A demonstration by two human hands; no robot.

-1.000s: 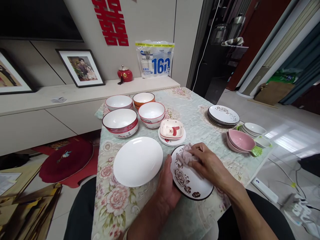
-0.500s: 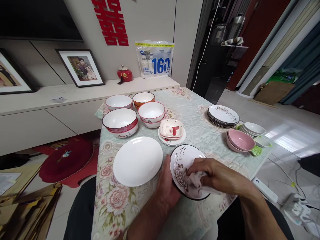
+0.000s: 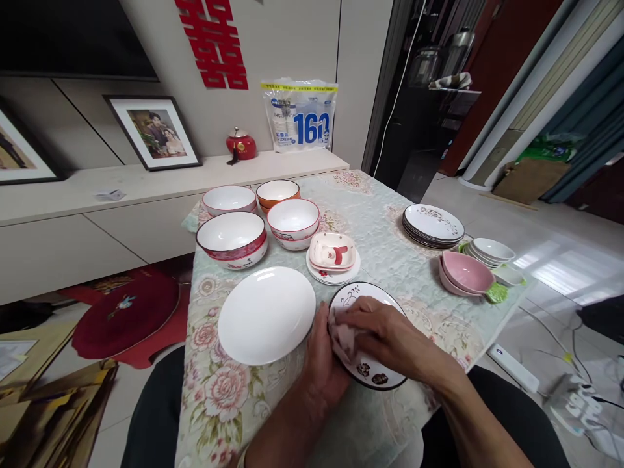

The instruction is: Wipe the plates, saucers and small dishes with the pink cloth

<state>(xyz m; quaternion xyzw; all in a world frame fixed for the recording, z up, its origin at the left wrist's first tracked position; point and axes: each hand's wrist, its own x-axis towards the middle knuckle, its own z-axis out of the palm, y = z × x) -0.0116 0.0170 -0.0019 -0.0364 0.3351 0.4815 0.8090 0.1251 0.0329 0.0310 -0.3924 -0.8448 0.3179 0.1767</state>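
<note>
Pale wall (image 3: 292, 45), low white cabinet (image 3: 136, 231), glossy floor (image 3: 541, 234)

A pale-green floral fabric tablecloth (image 3: 375, 240) carries round white-lined bowls (image 3: 231, 236), a glossy round white plate (image 3: 267, 315), dark-rimmed white plates (image 3: 433, 223) (neatly piled) and nested pink bowls (image 3: 468, 273).

As I see it, the one camera sits on the wearer's head, over the knees (image 3: 151, 403), facing forward and down across the table (image 3: 365, 214). The left hand (image 3: 324, 361) and right hand (image 3: 385, 331) are close, just below mid-view; farther off come shelf (image 3: 166, 182) and wall (image 3: 287, 39), with floor (image 3: 546, 227) at both sides.
</note>
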